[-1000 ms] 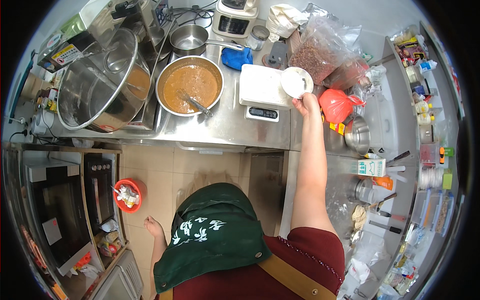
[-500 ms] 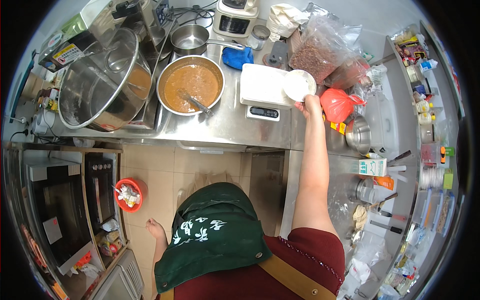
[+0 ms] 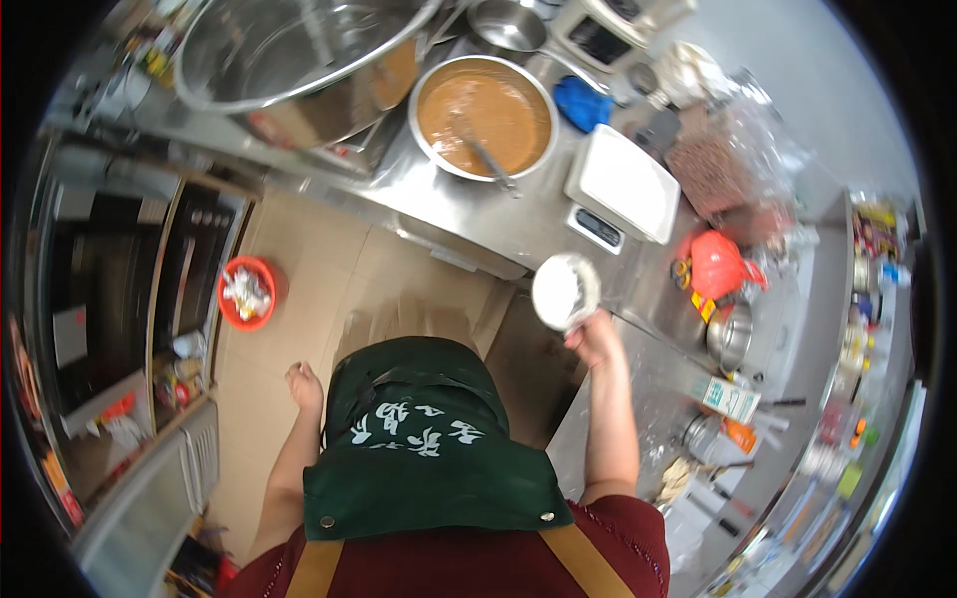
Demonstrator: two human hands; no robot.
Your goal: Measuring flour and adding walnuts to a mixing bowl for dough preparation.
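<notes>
My right hand grips a small round container of white powder, held out near the counter's front edge, below the white tub on the digital scale. My left hand hangs over the floor by my side, fingers loosely curled and apparently empty. On the counter, a steel bowl of brown batter has a metal utensil leaning in it. The picture is slightly blurred.
Large steel mixing bowl, small pot, white appliance, blue cloth, bagged ingredients and a red bag line the steel counter. Ovens, a red bin and crowded shelves are at the sides.
My right hand has pulled back from the tub on the scale, bringing the container down and toward me. The whole view has turned, so the counter now slants.
</notes>
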